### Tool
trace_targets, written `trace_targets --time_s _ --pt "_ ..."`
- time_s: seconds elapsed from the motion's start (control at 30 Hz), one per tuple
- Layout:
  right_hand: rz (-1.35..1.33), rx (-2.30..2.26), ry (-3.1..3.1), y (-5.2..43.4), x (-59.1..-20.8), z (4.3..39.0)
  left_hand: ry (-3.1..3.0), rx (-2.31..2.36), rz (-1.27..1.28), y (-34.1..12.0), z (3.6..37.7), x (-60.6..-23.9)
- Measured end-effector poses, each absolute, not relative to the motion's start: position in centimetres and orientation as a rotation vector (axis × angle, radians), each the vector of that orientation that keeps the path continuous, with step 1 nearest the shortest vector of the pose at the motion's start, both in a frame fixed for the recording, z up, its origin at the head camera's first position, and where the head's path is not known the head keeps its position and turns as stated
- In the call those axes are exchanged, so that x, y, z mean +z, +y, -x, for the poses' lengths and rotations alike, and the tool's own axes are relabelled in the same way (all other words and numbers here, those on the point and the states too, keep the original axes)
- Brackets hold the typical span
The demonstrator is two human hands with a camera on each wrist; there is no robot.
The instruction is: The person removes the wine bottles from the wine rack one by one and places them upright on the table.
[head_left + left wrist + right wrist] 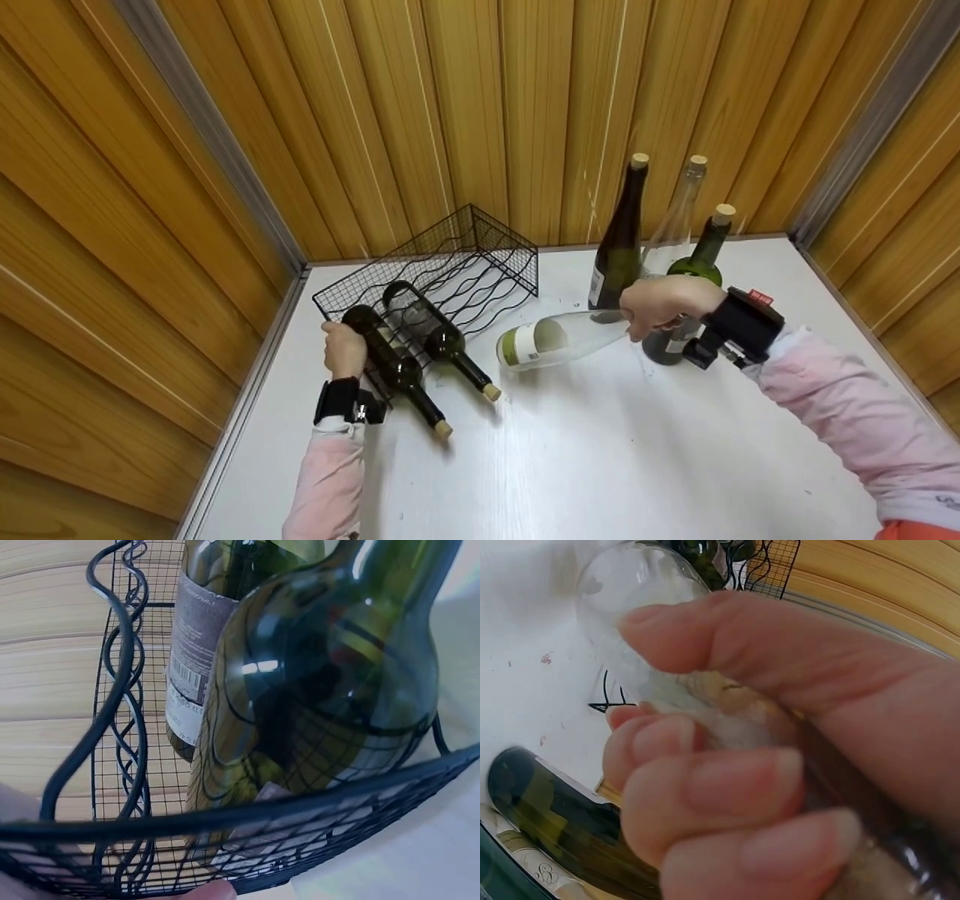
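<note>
A black wire bottle rack (487, 247) stands on the white table (600, 450) at the back left. Two dark bottles lie in it, corked necks toward me: one (394, 364) on the left, one (442, 337) beside it. My left hand (343, 351) grips the rack's front left corner, next to the left bottle. The left wrist view shows that dark bottle (337, 690) close behind the rack's rim wire (225, 817). My right hand (660, 304) holds a clear bottle (555, 339) by its neck, level above the table, base toward the rack. Its fingers (705, 787) wrap the clear glass (630, 592).
Three corked bottles stand upright at the back right: a dark one (619, 247), a clear one (675, 225) and a green one (701, 259) just behind my right hand. Wooden panel walls enclose the table on three sides.
</note>
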State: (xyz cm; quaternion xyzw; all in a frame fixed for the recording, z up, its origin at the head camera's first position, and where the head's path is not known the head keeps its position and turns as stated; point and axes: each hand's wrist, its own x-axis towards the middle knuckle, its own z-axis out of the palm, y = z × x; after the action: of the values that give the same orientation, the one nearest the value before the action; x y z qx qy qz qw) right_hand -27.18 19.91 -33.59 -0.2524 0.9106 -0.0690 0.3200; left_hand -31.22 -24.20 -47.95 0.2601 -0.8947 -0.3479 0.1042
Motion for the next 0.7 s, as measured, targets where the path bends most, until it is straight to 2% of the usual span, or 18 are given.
trace_targets --time_s 0.17,0.37,0.53,0.7 --pt "0.634 -0.164 2.388 19.9 -33.2 26.9 -2.678 -1.0 -0.756 -24.4 31.3 -47.6" --pt "0.612 -0.216 2.362 20.3 -32.8 26.9 -2.574 -0.63 -0.547 -22.6 31.0 -46.6" --pt "0.636 -0.231 2.343 20.5 -32.6 27.0 -2.513 -0.638 -0.188 -19.0 30.7 -44.9" --pt "0.648 -0.189 2.351 20.4 -32.5 27.2 -2.52 -0.794 0.336 -14.8 30.3 -44.7"
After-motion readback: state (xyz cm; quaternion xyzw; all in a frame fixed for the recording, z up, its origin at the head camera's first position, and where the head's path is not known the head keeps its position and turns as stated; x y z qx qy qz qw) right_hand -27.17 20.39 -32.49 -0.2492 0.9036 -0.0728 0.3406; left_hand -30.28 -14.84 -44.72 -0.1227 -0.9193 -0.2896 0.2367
